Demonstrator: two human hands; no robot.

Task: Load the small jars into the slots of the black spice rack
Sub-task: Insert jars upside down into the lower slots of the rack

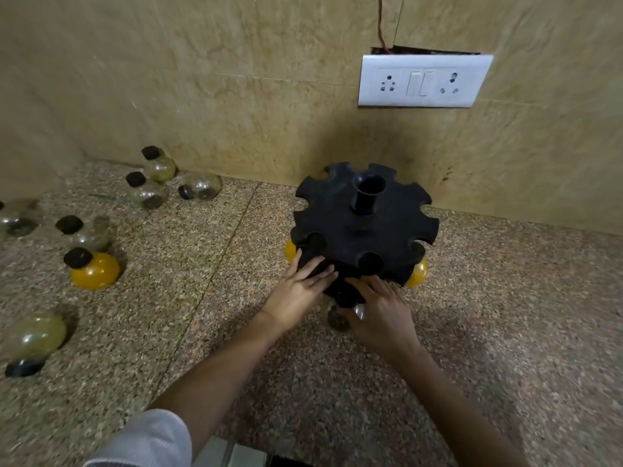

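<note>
The black spice rack (364, 227) stands on the speckled counter near the wall, its round top ringed with notched slots. Two yellow jars (417, 274) sit in its lower tier, one at each side. My left hand (298, 288) lies with straight fingers against the rack's front lower edge. My right hand (381, 310) grips a clear jar (337, 320) with dark contents at the rack's lower front slot; the jar is partly hidden by my fingers. Several loose jars lie at the left, among them a yellow one (96, 270).
A white switch and socket plate (423, 80) hangs on the tiled wall above the rack. Clear jars with black caps (148, 192) cluster at the far left by the wall. One jar (32, 338) lies tipped near the left edge.
</note>
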